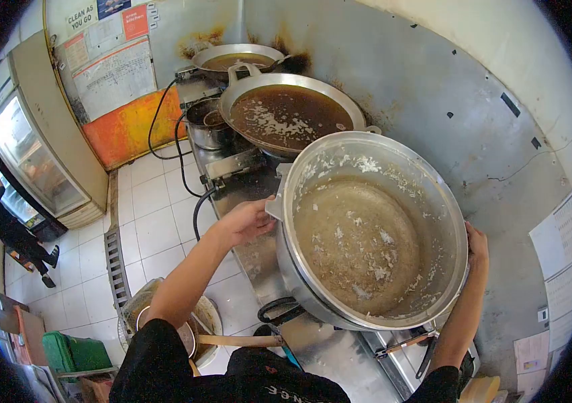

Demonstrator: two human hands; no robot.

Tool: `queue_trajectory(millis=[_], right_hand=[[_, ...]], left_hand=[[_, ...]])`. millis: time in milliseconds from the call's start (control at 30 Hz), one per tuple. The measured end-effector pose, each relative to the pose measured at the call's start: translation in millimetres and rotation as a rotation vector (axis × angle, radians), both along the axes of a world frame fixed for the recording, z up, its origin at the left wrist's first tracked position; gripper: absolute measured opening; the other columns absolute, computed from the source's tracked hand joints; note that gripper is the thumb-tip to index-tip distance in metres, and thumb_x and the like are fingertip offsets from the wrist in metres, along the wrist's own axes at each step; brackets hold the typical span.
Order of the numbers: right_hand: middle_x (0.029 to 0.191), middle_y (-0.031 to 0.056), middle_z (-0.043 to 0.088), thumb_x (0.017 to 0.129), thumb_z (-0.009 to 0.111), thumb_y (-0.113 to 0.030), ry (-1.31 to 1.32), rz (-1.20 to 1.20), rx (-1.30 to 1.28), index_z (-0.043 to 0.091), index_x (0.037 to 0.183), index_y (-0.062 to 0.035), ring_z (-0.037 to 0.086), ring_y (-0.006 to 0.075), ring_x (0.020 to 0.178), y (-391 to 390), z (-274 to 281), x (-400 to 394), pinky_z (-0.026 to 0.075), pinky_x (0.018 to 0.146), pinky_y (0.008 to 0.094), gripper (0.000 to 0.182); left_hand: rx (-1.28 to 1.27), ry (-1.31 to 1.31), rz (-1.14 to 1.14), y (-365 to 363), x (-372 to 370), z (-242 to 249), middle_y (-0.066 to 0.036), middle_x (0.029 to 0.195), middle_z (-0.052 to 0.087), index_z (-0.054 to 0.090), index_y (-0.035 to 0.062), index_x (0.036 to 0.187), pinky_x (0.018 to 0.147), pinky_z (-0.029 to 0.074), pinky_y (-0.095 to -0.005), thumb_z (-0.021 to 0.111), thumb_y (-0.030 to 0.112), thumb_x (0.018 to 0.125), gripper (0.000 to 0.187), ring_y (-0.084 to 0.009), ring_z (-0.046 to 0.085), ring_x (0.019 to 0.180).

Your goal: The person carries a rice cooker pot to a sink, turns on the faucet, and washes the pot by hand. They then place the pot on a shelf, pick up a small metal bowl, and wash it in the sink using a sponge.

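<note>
A large metal pot [435, 228] is tilted toward me over the steel counter, its inside in full view. White grains that look like cooked rice [383, 272] stick to its bottom and walls. My left hand [254, 220] grips the side handle at the pot's left. At the opposite side, my right hand [477, 243] is closed around the pot's edge, with part of its grip hidden behind the rim. Just beyond the pot sits a wide wok [340, 101] of dark brown liquid with pale bits floating on it.
Behind stands a second wok [199, 62], with a small pot [211, 134] nearer. Black hoses [182, 174] hang off the steel counter [246, 269]. A basin [215, 319] is on the floor below my left arm. Another person [11, 215] stands by the glass-door fridge [24, 148].
</note>
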State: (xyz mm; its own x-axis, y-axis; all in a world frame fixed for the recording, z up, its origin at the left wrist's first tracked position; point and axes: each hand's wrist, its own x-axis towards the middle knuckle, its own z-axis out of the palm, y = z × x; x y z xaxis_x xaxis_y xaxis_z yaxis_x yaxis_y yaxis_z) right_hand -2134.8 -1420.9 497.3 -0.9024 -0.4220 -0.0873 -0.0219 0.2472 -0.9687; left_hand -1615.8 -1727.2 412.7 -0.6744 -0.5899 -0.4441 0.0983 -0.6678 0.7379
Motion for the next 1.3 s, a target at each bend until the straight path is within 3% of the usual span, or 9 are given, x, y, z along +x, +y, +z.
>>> queue_trajectory(millis=[167, 267, 367, 467, 767, 1067, 1167, 1200, 1300], right_hand=[[0.076, 0.0078, 0.067, 0.095, 0.054, -0.023, 0.013, 0.12, 0.087, 0.067, 0.095, 0.0035, 0.06, 0.0154, 0.057, 19.2, -5.1, -29.2, 0.047, 0.05, 0.03, 0.03], [0.083, 0.0102, 0.068, 0.095, 0.055, -0.024, -0.009, 0.156, 0.164, 0.066, 0.098, 0.0053, 0.063, 0.0178, 0.064, 24.3, -12.4, -55.0, 0.05, 0.056, 0.0322, 0.031], [0.083, 0.0107, 0.068, 0.095, 0.056, -0.024, -0.083, 0.113, -0.007, 0.066, 0.098, 0.0058, 0.063, 0.0192, 0.066, 9.6, -7.7, -29.2, 0.051, 0.057, 0.0339, 0.031], [0.084, 0.0123, 0.068, 0.095, 0.056, -0.023, 0.052, 0.071, 0.12, 0.065, 0.098, 0.0066, 0.065, 0.021, 0.068, 4.9, -1.4, -19.6, 0.052, 0.059, 0.0351, 0.031], [0.083, 0.0115, 0.068, 0.095, 0.056, -0.023, -0.002, 0.086, 0.016, 0.066, 0.097, 0.0054, 0.066, 0.0195, 0.065, 7.2, -6.7, -24.7, 0.053, 0.055, 0.0323, 0.031], [0.075, 0.0067, 0.067, 0.095, 0.054, -0.026, 0.017, 0.075, 0.076, 0.068, 0.094, 0.0002, 0.06, 0.0146, 0.055, 6.9, 2.3, -14.3, 0.048, 0.048, 0.0307, 0.03], [0.069, 0.0047, 0.065, 0.092, 0.056, -0.024, -0.07, 0.039, 0.043, 0.068, 0.087, -0.0003, 0.057, 0.0132, 0.051, 7.2, 6.3, -13.1, 0.043, 0.044, 0.03, 0.027], [0.067, 0.0045, 0.064, 0.091, 0.058, -0.023, -0.041, 0.013, 0.095, 0.067, 0.085, -0.0001, 0.056, 0.013, 0.05, 11.9, 3.3, -14.0, 0.043, 0.044, 0.0301, 0.025], [0.063, 0.0039, 0.061, 0.088, 0.061, -0.02, 0.051, -0.043, 0.13, 0.066, 0.079, 0.0005, 0.053, 0.0125, 0.049, 6.5, 4.4, -29.4, 0.041, 0.042, 0.0305, 0.023]], left_hand=[[-0.065, 0.107, -0.106, -14.7, 2.5, -4.6, 0.004, 0.077, 0.057, 0.063, 0.0109, 0.093, 0.069, 0.045, -0.0255, 0.054, 0.032, 0.097, 0.023, -0.0084, 0.05, 0.069], [-0.105, 0.044, -0.012, -12.6, 0.6, 6.8, 0.005, 0.074, 0.053, 0.061, 0.0128, 0.085, 0.064, 0.041, -0.0258, 0.049, 0.036, 0.099, 0.029, -0.0076, 0.048, 0.066], [-0.14, 0.078, 0.07, -13.9, 5.6, 19.9, 0.006, 0.071, 0.048, 0.055, 0.0148, 0.078, 0.063, 0.038, -0.0248, 0.044, 0.039, 0.1, 0.035, -0.0074, 0.043, 0.063], [-0.31, -0.025, 0.078, -13.4, 6.0, 42.5, 0.007, 0.068, 0.043, 0.049, 0.0159, 0.072, 0.062, 0.036, -0.0253, 0.042, 0.04, 0.101, 0.038, -0.0075, 0.04, 0.063], [-0.472, -0.102, 0.044, -24.3, 4.7, 33.0, 0.006, 0.071, 0.043, 0.052, 0.0118, 0.08, 0.057, 0.033, -0.0238, 0.041, 0.039, 0.101, 0.036, -0.0076, 0.039, 0.061], [0.031, 0.16, 0.025, -35.9, 7.2, 63.7, 0.001, 0.076, 0.05, 0.053, -0.0011, 0.095, 0.055, 0.041, -0.0224, 0.048, 0.007, 0.093, 0.01, -0.0069, 0.044, 0.06], [0.064, 0.133, -0.058, -45.7, 5.8, 72.9, 0.002, 0.073, 0.049, 0.051, 0.0008, 0.096, 0.053, 0.038, -0.0207, 0.049, 0.008, 0.092, 0.009, -0.0055, 0.042, 0.058], [0.08, 0.115, -0.112, -49.1, 3.5, 76.7, 0.004, 0.068, 0.047, 0.05, 0.0066, 0.088, 0.049, 0.034, -0.0194, 0.051, 0.012, 0.091, 0.007, -0.0044, 0.038, 0.053], [-0.073, -0.025, -0.141, -47.3, -1.8, 90.6, 0.006, 0.064, 0.046, 0.047, 0.0113, 0.083, 0.045, 0.031, -0.0201, 0.052, 0.015, 0.091, 0.01, -0.0034, 0.033, 0.048]])
